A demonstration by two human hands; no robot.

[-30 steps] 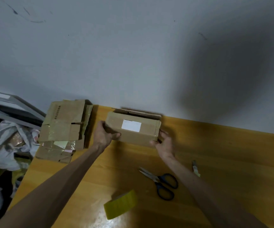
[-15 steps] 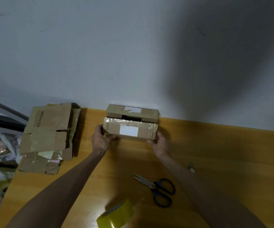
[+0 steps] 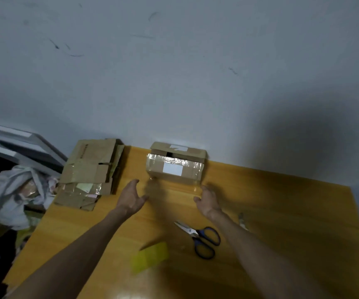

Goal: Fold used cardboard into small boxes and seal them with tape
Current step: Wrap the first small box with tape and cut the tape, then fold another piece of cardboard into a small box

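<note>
The taped box (image 3: 174, 170) sat flush against a rear box (image 3: 178, 149), likely set there as finished, just beyond both hands. The left hand (image 3: 131, 196) and right hand (image 3: 206, 200) hovered low over the counter (image 3: 282, 212), palms facing, each grip seemingly apart and empty, though blur smeared the fingers. The tape (image 3: 150, 256) lay behind them.

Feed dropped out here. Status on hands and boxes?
Left hand open, right hand open, neither touching taped box. It sits on table, in front of second box. Scissors, tape roll nearer, not blocking.
</note>
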